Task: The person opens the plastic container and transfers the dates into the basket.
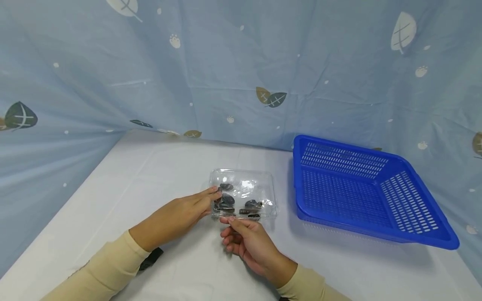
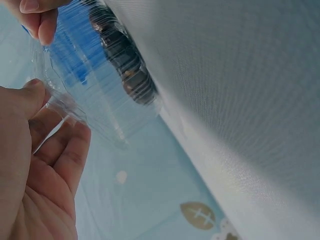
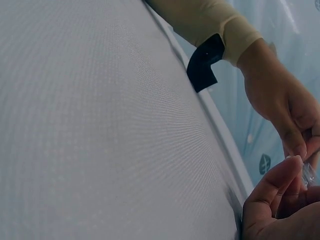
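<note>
A clear plastic box (image 1: 260, 176) with a closed lid lies on the white table, in front of me. Several dark, glossy lumps (image 1: 227, 199) show through its plastic, gathered along the near side. My left hand (image 1: 180, 215) grips the box at its near left corner, thumb on one side of the rim and fingers on the other in the left wrist view. At the near edge, my right hand (image 1: 254, 246) pinches the rim between thumb and index finger, its other fingers curled below. In the right wrist view both hands' fingertips meet close together at the clear plastic (image 3: 308, 175).
To the right of the box stands a large blue basket (image 1: 339, 196) with slotted walls, apparently holding nothing. A blue leaf-print curtain (image 1: 226, 62) hangs behind the table. A black strap piece (image 1: 151, 258) is at the left sleeve.
</note>
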A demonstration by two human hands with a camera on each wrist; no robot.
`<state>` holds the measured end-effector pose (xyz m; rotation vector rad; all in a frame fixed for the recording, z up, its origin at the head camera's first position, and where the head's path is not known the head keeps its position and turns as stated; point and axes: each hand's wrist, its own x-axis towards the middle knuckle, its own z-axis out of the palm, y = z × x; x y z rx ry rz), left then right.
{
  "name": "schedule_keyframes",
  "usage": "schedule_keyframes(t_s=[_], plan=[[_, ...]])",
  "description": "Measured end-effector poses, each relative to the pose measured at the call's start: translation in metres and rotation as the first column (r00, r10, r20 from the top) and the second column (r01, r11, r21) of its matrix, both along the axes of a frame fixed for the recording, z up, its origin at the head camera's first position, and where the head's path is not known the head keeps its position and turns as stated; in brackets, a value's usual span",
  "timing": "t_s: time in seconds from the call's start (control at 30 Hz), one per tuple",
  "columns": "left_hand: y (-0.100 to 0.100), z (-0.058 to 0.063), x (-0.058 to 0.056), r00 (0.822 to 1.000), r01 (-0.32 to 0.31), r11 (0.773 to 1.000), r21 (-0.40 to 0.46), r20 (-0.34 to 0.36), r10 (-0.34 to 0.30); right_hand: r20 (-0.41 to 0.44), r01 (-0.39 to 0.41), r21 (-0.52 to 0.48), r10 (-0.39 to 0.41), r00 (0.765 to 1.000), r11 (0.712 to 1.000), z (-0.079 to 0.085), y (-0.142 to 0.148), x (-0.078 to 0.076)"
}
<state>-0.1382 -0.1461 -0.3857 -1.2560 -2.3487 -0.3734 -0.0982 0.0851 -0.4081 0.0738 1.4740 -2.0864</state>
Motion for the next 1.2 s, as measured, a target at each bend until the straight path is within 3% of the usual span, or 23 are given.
schedule_keyframes(t_s=[0.4, 0.57, 0.8, 1.0, 1.2], plan=[[0.002, 0.009, 0.000, 0.999, -0.008, 1.000, 0.013, 0.039, 0.008, -0.027, 0.006, 0.005, -0.006, 1.000, 1.000, 0.005, 0.002, 0.000], [0.003, 0.010, 0.001, 0.996, -0.019, 0.999, 0.025, 0.089, 0.017, -0.016, -0.001, 0.012, 0.002, 1.000, 1.000, 0.009, 0.004, 0.000], [0.007, 0.009, 0.001, 0.997, -0.009, 0.999, 0.045, 0.071, 0.006, 0.027, -0.027, 0.013, 0.027, 0.999, 1.000, 0.017, 0.023, -0.001], [0.006, 0.009, 0.002, 0.997, -0.025, 0.999, 0.034, 0.080, 0.022, 0.037, 0.028, 0.069, -0.030, 0.999, 0.997, 0.015, 0.044, 0.003], [0.002, 0.010, 0.003, 0.992, -0.031, 0.998, 0.054, 0.123, 0.024, 0.022, 0.096, 0.082, -0.098, 0.995, 0.992, 0.007, 0.046, 0.004]])
